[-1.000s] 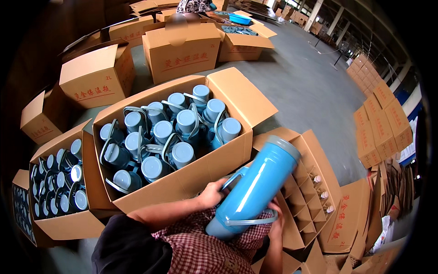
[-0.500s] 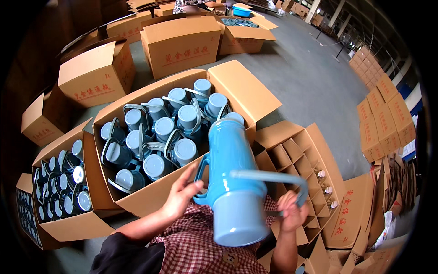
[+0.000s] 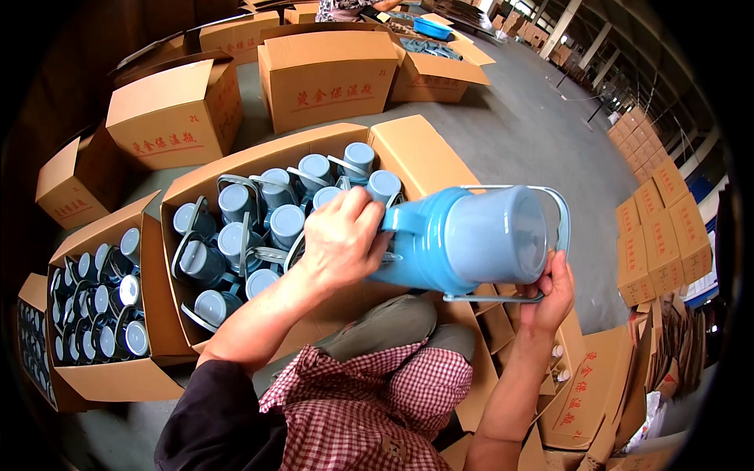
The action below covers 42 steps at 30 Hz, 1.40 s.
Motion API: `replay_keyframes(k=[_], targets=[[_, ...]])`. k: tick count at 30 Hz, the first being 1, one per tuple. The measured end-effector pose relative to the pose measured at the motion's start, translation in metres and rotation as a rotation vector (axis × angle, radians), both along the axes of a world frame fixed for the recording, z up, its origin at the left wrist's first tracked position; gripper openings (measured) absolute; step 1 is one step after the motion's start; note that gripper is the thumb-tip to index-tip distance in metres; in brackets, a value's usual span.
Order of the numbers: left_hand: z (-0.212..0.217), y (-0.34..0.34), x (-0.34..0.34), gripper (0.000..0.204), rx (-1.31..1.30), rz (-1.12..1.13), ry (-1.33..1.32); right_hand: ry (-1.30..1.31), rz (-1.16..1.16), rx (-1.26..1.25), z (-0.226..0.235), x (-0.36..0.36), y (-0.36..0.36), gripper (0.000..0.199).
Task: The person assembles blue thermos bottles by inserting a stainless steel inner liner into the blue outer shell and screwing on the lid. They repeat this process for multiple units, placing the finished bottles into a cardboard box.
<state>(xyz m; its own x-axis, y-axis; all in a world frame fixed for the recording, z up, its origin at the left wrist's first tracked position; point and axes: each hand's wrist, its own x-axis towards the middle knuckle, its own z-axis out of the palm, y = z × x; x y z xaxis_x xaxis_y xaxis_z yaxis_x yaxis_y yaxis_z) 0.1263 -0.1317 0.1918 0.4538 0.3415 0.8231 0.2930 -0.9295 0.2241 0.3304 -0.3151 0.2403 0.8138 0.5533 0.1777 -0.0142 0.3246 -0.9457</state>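
Note:
A blue thermos flask (image 3: 420, 255) with a pale blue cup lid (image 3: 495, 235) is held up in front of me, tilted on its side with the lid toward the right. My left hand (image 3: 342, 235) is closed round the flask's side handle; most of that handle is hidden by the fingers. The fingers of my right hand (image 3: 550, 294) pinch the grey-blue carrying handle (image 3: 564, 216), which loops round the lid. Behind and left of the flask, an open carton (image 3: 420, 153) holds several similar flasks (image 3: 236, 200), standing lids up.
A divided carton (image 3: 495, 326) with a few white-capped bottles (image 3: 558, 351) lies beneath my right forearm. Another carton of flasks (image 3: 118, 381) stands at the left. More cartons (image 3: 326, 82) stand behind, near another person (image 3: 345, 9). Stacked boxes (image 3: 660, 235) and flattened cardboard (image 3: 679, 353) are at the right.
The flask has been raised and turned from nearly upright to sideways, its lid swinging right. My left hand has gone from loose fingers beside the side handle to a grip on it.

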Motion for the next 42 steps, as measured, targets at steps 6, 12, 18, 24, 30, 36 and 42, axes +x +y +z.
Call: replay_keyframes(k=[6, 12, 18, 24, 30, 36, 42], targets=[[-0.016, 0.021, 0.025, 0.029, -0.111, -0.077, 0.111, 0.031, -0.01, -0.063, -0.029, 0.035, 0.02, 0.036], [-0.029, 0.015, 0.051, 0.029, -0.237, -0.073, 0.216, 0.072, 0.103, -0.158, -0.043, 0.068, 0.03, 0.035], [-0.047, 0.046, 0.085, 0.026, -0.346, -0.08, 0.211, 0.011, 0.048, -0.25, -0.029, 0.071, 0.046, 0.026], [-0.077, 0.087, 0.076, 0.023, -0.608, -0.095, 0.169, -0.298, 0.154, -0.387, -0.005, 0.027, 0.089, 0.019], [-0.112, 0.09, 0.031, 0.026, -0.862, 0.043, 0.379, -0.357, 0.335, -0.497, -0.051, 0.015, 0.135, 0.024], [-0.162, 0.081, 0.009, 0.033, -0.849, 0.058, 0.381, -0.59, 0.266, -0.636, -0.168, 0.001, 0.152, 0.027], [-0.173, 0.148, 0.011, 0.038, -0.68, 0.493, 0.323, -0.621, 0.503, -1.054, -0.236, -0.012, 0.153, 0.025]])
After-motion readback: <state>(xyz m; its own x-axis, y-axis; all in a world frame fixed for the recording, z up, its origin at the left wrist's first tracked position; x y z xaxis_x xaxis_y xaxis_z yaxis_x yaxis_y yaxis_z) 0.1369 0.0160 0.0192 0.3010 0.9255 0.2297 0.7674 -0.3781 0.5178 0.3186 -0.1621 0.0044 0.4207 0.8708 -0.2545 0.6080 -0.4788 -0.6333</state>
